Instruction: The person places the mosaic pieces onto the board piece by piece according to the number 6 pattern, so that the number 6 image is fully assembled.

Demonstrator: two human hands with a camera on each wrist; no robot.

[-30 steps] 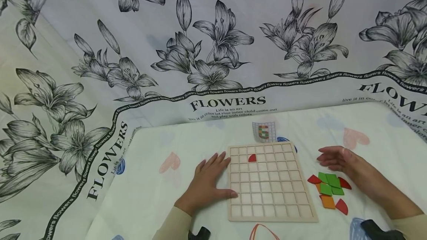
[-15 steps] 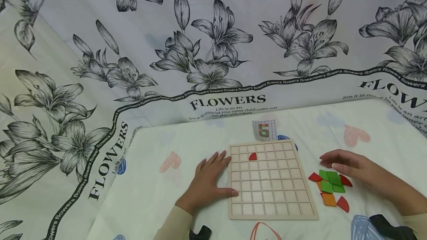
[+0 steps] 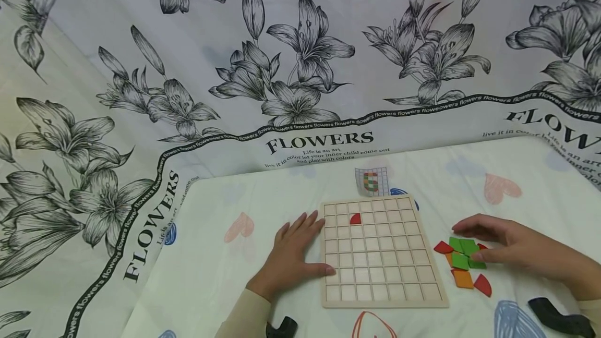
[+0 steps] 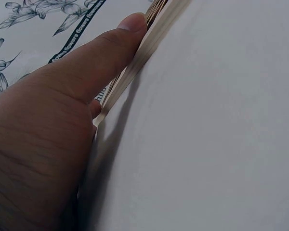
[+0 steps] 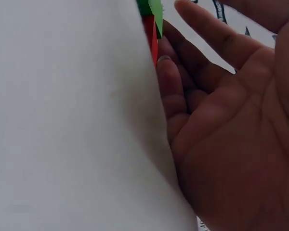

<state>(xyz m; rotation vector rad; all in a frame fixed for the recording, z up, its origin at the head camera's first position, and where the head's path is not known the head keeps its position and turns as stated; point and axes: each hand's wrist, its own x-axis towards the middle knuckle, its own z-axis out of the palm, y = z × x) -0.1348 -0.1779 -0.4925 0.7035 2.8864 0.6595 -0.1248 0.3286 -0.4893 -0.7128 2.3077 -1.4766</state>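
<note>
In the head view a wooden grid board (image 3: 392,277) lies flat on the table, with one red quarter-circle tile (image 3: 356,218) in a cell near its far edge. My left hand (image 3: 290,260) rests along the board's left side, fingers straight and thumb over the rim; the left wrist view shows that thumb (image 4: 108,50) on the board. To the board's right, my right hand (image 3: 521,249) is over a small heap of tiles, its fingers loosely bent and apart. Green squares (image 3: 460,261), an orange square (image 3: 463,279) and red quarter circles (image 3: 482,285) show there. The right hand partly covers the heap.
A small pattern card (image 3: 372,182) with a coloured grid drawing lies just beyond the board. A pale cloth with printed hearts (image 3: 502,189) covers the table. Behind it rises a flower-printed sheet (image 3: 305,67). Black straps (image 3: 561,317) are near both wrists.
My right hand has turned palm down and lowered over the tile heap, its thumb now over the green and red tiles. The left hand stays on the board's edge.
</note>
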